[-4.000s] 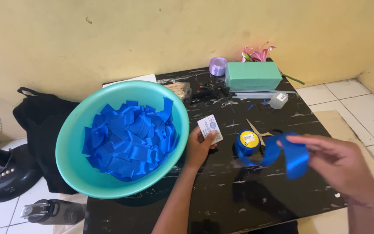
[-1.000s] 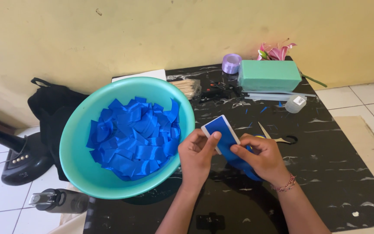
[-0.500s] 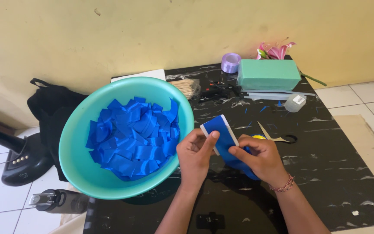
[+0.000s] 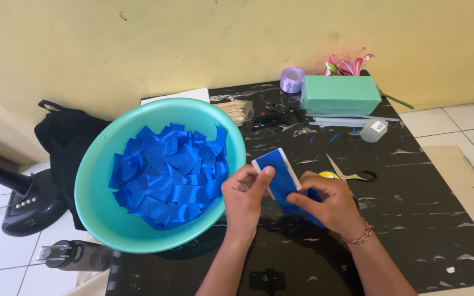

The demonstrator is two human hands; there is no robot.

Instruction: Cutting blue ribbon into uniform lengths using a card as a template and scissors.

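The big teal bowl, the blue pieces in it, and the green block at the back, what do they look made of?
The teal bowl looks like moulded plastic: smooth, evenly coloured, with a soft sheen on its rim. The blue pieces seem to be satin ribbon, glossy with light streaks and curling edges. The green block looks like matte foam, perhaps floral foam, dull with slightly softened corners; the picture leaves that open.

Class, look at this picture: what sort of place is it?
Probably a home craft corner: a black marble-patterned table against a wall, a teal basin of cut blue ribbon pieces, scissors.
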